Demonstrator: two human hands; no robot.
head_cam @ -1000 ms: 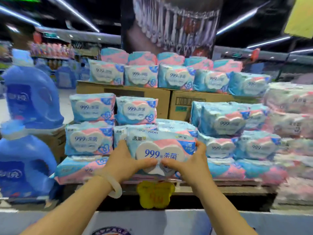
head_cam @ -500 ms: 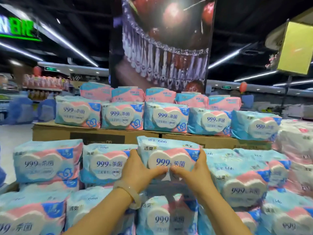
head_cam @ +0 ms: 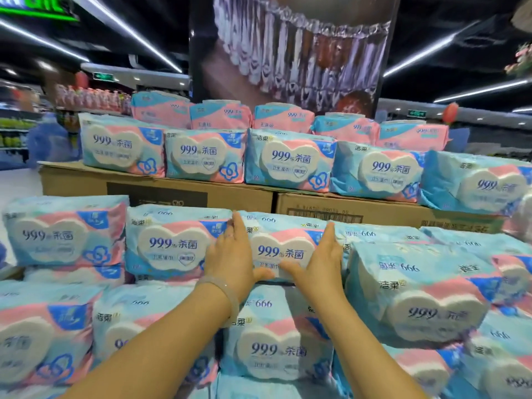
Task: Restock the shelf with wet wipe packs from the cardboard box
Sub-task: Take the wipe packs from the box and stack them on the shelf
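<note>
From the head camera I see both of my hands stretched forward onto one wet wipe pack (head_cam: 283,249) in the middle row of the display. My left hand (head_cam: 231,254) lies flat against the pack's left end, fingers straight and pointing up, thumb running along the lower front edge; a pale bracelet (head_cam: 227,292) circles that wrist. My right hand (head_cam: 324,262) mirrors it on the pack's right end, fingers straight, thumb reaching in under the front. Neither grip is clenched: both are flat-handed, pressing the pack between them. The pack stands upright, label facing me, printed 99.9% in blue on a white heart shape. It sits squeezed between a neighbouring pack (head_cam: 172,243) touching its left side and a tilted pack (head_cam: 417,289) just beside its right, and it rests on top of a lower pack (head_cam: 276,335). Another pack (head_cam: 62,231) stands farther left in the same row. Behind this row, closed cardboard boxes (head_cam: 161,188) form a raised step, and an upper row of packs (head_cam: 290,161) stands on them, with pinker packs (head_cam: 283,118) stacked behind those. A large dark poster (head_cam: 293,47) rises at the back, and bright ceiling light strips (head_cam: 129,27) run across the dark ceiling.
</note>
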